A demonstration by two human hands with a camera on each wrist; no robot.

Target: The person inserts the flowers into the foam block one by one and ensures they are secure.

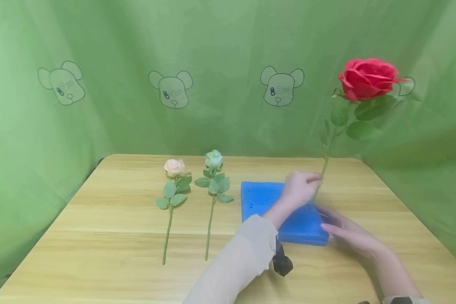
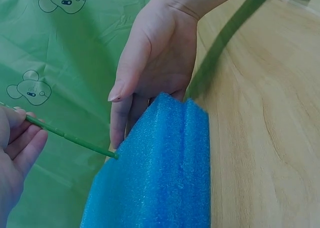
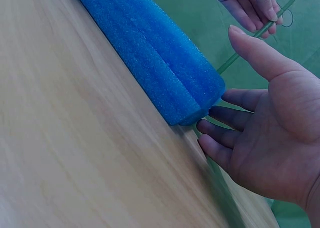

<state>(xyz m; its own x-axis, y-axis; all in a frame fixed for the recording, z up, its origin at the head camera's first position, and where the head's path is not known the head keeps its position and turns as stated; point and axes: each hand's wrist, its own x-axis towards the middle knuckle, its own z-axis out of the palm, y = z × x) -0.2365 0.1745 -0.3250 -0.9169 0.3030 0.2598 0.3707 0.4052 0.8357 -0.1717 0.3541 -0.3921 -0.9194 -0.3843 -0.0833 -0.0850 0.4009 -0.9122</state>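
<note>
Currently, the red rose [image 1: 370,79] is held upright, leaning slightly right, over the right-hand part of the blue foam block [image 1: 301,230] on the table [image 1: 129,236]. The lower end of the stem [image 2: 75,139] is at the foam's face; contact cannot be confirmed. The left hand [image 1: 301,188] pinches the lower stem between thumb and fingers. The right hand [image 1: 351,234] is spread, fingers extended at the block's right end, gripping nothing. Handling: the rose is probably light but top-heavy, and liable to sway. The thin stem should be fairly stiff lengthwise yet bend under side load. Grip low, below the leaves [image 1: 361,130]; avoid the petals, likely soft and easily creased. The foam appears light and compressible; steady it by its sides.
</note>
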